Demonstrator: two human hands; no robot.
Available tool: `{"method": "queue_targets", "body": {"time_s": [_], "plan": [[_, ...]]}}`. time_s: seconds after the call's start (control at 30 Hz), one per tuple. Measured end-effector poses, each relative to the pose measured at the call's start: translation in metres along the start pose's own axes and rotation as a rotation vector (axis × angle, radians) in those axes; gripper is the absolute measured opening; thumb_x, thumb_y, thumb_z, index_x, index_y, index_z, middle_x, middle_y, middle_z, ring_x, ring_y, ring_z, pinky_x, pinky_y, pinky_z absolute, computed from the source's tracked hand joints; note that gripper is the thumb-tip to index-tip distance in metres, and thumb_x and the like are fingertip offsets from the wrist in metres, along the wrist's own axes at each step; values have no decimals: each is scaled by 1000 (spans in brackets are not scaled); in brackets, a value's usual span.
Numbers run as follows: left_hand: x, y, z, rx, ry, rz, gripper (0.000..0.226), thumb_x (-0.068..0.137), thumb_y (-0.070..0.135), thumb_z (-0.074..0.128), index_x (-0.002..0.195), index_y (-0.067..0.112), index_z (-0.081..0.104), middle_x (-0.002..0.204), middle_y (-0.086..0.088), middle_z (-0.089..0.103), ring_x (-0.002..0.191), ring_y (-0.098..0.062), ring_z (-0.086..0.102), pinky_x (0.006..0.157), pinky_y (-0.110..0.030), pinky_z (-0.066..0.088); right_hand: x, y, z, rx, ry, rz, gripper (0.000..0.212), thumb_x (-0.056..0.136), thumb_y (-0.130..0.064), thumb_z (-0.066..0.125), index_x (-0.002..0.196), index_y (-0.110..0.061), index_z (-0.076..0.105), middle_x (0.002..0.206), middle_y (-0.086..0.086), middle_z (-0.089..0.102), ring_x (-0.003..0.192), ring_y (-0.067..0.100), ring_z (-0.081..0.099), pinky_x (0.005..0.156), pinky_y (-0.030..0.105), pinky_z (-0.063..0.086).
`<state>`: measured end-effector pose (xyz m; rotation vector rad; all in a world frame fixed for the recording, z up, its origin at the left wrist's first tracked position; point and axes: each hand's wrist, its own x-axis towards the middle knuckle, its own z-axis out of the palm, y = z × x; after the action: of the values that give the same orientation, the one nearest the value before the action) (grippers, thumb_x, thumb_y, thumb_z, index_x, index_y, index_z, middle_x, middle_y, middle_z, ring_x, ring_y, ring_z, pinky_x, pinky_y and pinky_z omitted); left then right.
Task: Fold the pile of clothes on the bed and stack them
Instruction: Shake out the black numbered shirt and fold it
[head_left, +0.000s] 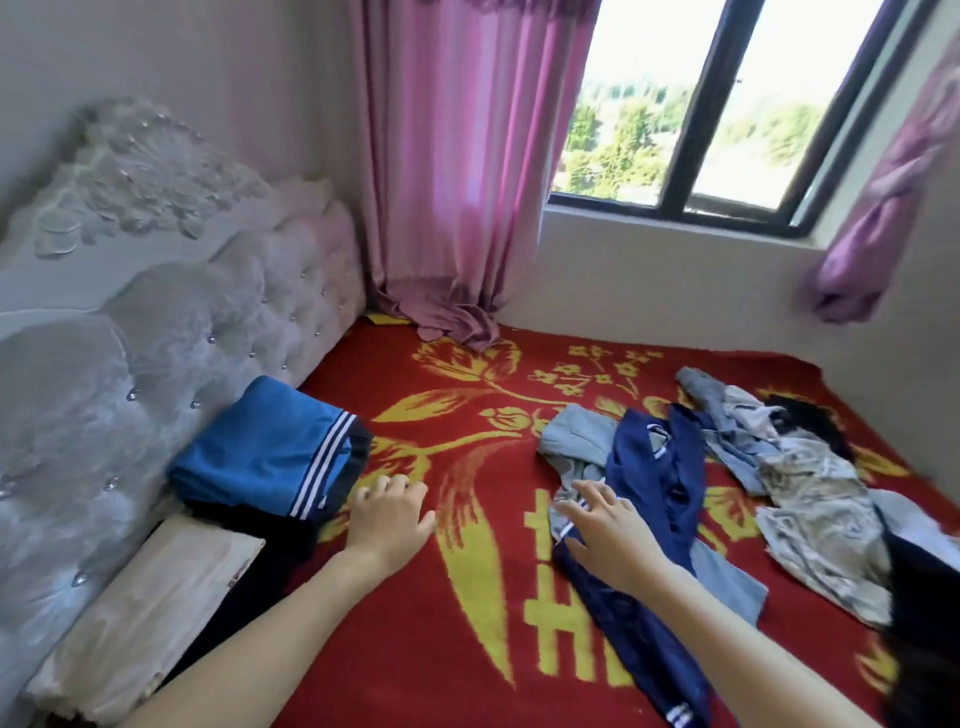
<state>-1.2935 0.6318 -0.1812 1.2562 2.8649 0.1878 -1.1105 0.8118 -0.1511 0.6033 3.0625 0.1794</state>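
Observation:
A folded stack (270, 452), with a blue garment with white stripes on top and dark pieces beneath, sits by the headboard on the red and yellow blanket (467, 597). My left hand (392, 512) hovers just right of the stack with relaxed fingers, holding nothing. To the right lies a loose pile: a navy garment with white trim (649, 493), a light grey piece (576, 441), and pale patterned clothes (810, 499). My right hand (605, 530) reaches over the near edge of the navy garment with fingers spread, gripping nothing.
A tufted white headboard (156, 322) lines the left side, with a pale pillow (150, 613) below the stack. Pink curtains (457, 171) drape onto the bed's far edge under a window (727, 104). A dark garment (924, 587) lies at the right edge.

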Motion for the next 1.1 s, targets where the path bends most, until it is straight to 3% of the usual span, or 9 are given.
{"method": "queue_targets", "body": {"time_s": [0.07,0.1,0.17,0.43,0.6,0.77,0.97,1.03,1.1], "plan": [[-4,46,-14,-15,67,89,44,96,44,37,134,23,44,135,2,46,127,-18,39,101,-33,32,-39,31,-6,-50,84,62,57,49,-40,86,101,-22,71,114,12,64,108,26,62,74,35,54],[-5,68,-21,-21,99,132,44,95,44,38,134,23,45,135,3,47,127,-18,39,101,-32,33,-58,45,-9,-88,102,112,62,33,-43,90,90,-25,74,99,6,70,93,22,68,62,30,55],[-7,108,-32,-32,158,223,44,94,44,40,133,24,46,134,3,48,126,-18,40,101,-33,33,-93,71,-12,-75,136,226,67,22,-43,91,85,-26,74,90,4,71,83,20,71,54,27,54],[-27,218,-37,-213,228,484,38,86,39,52,110,13,65,115,-8,62,112,-31,53,89,-41,40,-228,125,-6,-16,170,560,74,26,-40,91,96,-24,71,91,2,69,82,20,70,54,30,56],[-25,244,-18,-188,167,563,41,84,40,52,113,14,64,113,-7,63,111,-32,54,87,-43,41,-250,138,10,21,120,659,72,28,-39,93,95,-20,72,91,5,69,82,23,70,53,34,56],[0,246,12,-159,82,522,41,92,41,48,128,22,52,130,2,52,124,-21,42,96,-34,34,-230,142,37,51,52,645,73,26,-40,91,94,-23,72,90,5,69,81,21,70,51,30,55],[48,244,39,-254,-11,434,40,92,37,49,129,21,51,131,0,51,124,-21,42,99,-35,32,-194,175,48,37,0,667,71,24,-42,91,91,-25,73,87,4,70,78,19,70,50,28,54],[63,244,50,-289,-29,404,41,92,36,49,129,20,52,130,0,52,123,-21,43,98,-35,33,-182,186,48,-8,2,678,68,32,-39,91,96,-22,72,94,7,69,85,23,70,54,33,55],[75,245,60,-304,-60,387,41,92,36,49,130,20,51,130,0,52,123,-21,42,98,-35,33,-172,192,50,97,15,679,61,66,-32,80,122,-18,60,125,15,57,117,32,55,81,47,51]]}}
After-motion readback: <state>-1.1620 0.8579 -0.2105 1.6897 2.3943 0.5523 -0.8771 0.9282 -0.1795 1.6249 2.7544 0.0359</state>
